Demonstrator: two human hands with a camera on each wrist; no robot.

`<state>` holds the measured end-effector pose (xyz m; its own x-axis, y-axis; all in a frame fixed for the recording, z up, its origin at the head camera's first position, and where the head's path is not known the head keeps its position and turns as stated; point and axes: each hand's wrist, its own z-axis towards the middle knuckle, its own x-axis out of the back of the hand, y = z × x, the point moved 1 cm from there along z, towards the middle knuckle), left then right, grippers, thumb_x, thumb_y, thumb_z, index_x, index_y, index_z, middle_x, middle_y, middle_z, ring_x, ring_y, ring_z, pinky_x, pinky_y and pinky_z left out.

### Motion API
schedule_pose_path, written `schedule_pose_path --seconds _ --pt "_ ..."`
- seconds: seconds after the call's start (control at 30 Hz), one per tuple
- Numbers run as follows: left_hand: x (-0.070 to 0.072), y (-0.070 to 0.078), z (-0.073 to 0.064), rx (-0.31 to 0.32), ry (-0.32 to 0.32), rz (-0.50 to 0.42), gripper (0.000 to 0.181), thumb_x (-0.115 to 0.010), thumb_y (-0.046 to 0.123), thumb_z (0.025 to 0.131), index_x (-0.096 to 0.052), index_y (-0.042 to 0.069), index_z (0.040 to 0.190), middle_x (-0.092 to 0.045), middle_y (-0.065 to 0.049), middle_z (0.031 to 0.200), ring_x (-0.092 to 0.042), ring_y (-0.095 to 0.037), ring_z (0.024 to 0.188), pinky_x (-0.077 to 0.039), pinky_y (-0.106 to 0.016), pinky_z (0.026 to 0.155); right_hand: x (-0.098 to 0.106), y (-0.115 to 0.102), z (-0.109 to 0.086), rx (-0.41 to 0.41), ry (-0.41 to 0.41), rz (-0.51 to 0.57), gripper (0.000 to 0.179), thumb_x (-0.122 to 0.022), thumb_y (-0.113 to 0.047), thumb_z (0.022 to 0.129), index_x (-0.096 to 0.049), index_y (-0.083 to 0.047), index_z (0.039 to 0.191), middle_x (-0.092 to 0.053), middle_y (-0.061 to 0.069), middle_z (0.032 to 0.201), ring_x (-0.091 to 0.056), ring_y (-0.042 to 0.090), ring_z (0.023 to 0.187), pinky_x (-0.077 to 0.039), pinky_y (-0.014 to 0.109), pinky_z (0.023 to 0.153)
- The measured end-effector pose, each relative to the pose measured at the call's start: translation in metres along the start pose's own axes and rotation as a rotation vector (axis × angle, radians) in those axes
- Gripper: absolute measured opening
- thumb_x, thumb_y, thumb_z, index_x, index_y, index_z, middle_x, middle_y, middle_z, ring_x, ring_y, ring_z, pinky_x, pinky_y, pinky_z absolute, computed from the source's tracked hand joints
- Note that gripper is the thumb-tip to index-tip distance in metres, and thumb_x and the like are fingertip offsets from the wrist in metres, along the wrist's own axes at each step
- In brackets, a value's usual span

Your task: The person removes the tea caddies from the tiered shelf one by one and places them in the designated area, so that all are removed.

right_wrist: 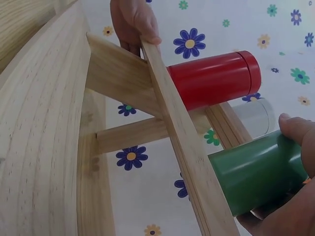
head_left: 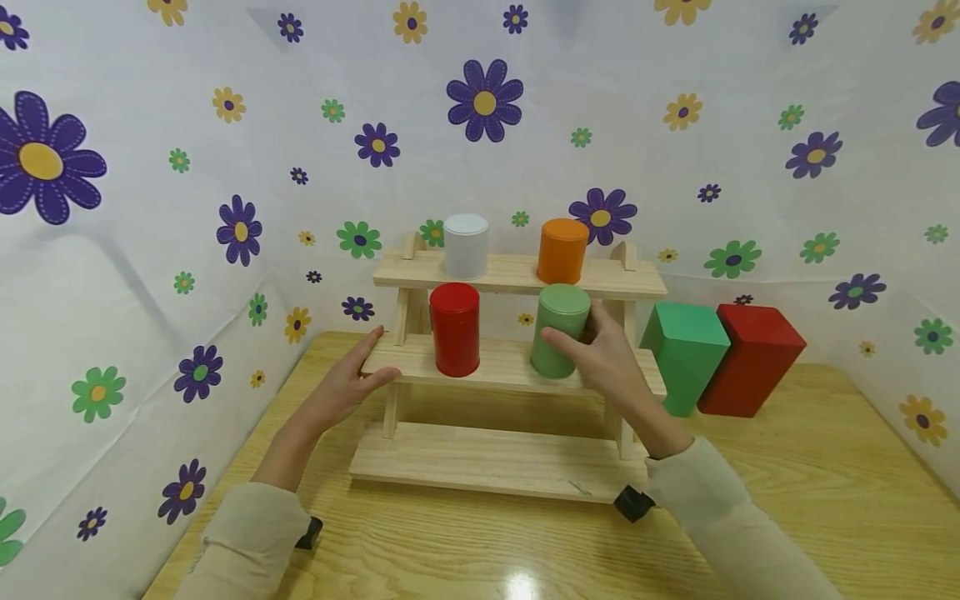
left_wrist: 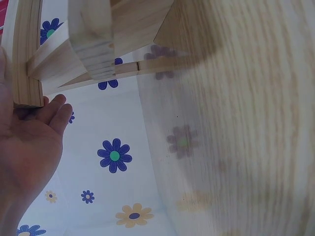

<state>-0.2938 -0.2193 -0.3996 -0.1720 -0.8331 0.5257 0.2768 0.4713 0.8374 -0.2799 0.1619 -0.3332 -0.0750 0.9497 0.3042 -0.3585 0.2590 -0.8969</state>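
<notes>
My right hand (head_left: 609, 354) grips a green canister (head_left: 561, 329) at the right of the middle shelf, thumb across its front and fingers round its far side. In the right wrist view the canister's base (right_wrist: 224, 184) meets the shelf board. My left hand (head_left: 347, 387) holds the left end of that middle shelf (head_left: 510, 358), thumb on the near edge; in the left wrist view its fingers (left_wrist: 58, 110) reach under the board end. A red canister (head_left: 455, 329) stands upright on the same shelf, left of the green one.
On the top shelf (head_left: 502, 271) stand a white canister (head_left: 466, 246) and an orange canister (head_left: 562, 252). The wooden rack's bottom shelf (head_left: 487, 458) sits low on the table (head_left: 420, 550). Right of the rack are a green block (head_left: 684, 358) and a red block (head_left: 750, 358). Flowered cloth (head_left: 525, 175) hangs behind.
</notes>
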Motion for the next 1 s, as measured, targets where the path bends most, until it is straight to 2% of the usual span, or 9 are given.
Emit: schedule_pose_path --seconds 0.2,0.37,0.6,0.87,0.9,1.0 --pt "-0.001 -0.002 0.001 -0.001 -0.003 0.000 0.086 -0.064 0.035 0.104 -0.011 0.010 0.167 -0.014 -0.016 0.171 -0.019 -0.040 0.154 -0.022 -0.060 0.121 0.005 -0.002 -0.005 0.009 0.005 -0.014 0.066 -0.073 -0.028 0.099 -0.043 -0.005 0.153 -0.056 0.017 0.144 -0.055 0.033 0.132 -0.043 0.056 0.110" --pt "-0.001 -0.002 0.000 0.001 -0.001 -0.004 0.086 -0.064 0.035 0.104 -0.011 0.010 0.167 -0.014 -0.015 0.171 -0.020 -0.040 0.154 -0.022 -0.060 0.121 0.016 -0.013 -0.015 0.012 0.007 -0.010 0.067 -0.072 -0.031 0.100 -0.042 -0.007 0.155 -0.054 0.014 0.146 -0.052 0.031 0.135 -0.042 0.055 0.112" --pt "0.000 -0.002 -0.002 0.012 -0.004 -0.009 0.086 -0.064 0.036 0.104 -0.010 0.011 0.167 -0.015 -0.017 0.171 -0.023 -0.042 0.153 -0.023 -0.061 0.120 0.041 -0.031 -0.039 -0.005 0.007 -0.055 0.069 -0.070 -0.030 0.101 -0.037 -0.005 0.156 -0.052 0.015 0.147 -0.050 0.035 0.137 -0.039 0.060 0.112" --pt "-0.001 -0.002 0.000 0.008 -0.002 0.006 0.086 -0.063 0.037 0.104 -0.010 0.010 0.167 -0.015 -0.017 0.171 -0.022 -0.042 0.153 -0.023 -0.061 0.121 0.075 -0.035 -0.064 -0.026 0.064 -0.157 0.064 -0.067 -0.029 0.103 -0.039 -0.007 0.156 -0.054 0.013 0.146 -0.052 0.036 0.135 -0.044 0.062 0.107" --pt "-0.001 -0.002 0.000 0.006 -0.001 0.008 0.086 -0.063 0.037 0.104 -0.010 0.010 0.167 -0.014 -0.017 0.171 -0.022 -0.042 0.153 -0.023 -0.061 0.121 0.079 -0.035 -0.067 -0.027 0.072 -0.175 0.063 -0.067 -0.028 0.103 -0.039 -0.008 0.156 -0.054 0.012 0.145 -0.053 0.035 0.134 -0.046 0.059 0.106" --pt "-0.001 -0.002 0.000 0.002 -0.002 0.007 0.086 -0.063 0.037 0.105 -0.010 0.010 0.167 -0.015 -0.018 0.171 -0.024 -0.042 0.153 -0.023 -0.060 0.121 0.092 -0.032 -0.074 -0.035 0.100 -0.233 0.061 -0.067 -0.028 0.103 -0.041 -0.011 0.156 -0.056 0.006 0.142 -0.057 0.025 0.128 -0.053 0.040 0.100"
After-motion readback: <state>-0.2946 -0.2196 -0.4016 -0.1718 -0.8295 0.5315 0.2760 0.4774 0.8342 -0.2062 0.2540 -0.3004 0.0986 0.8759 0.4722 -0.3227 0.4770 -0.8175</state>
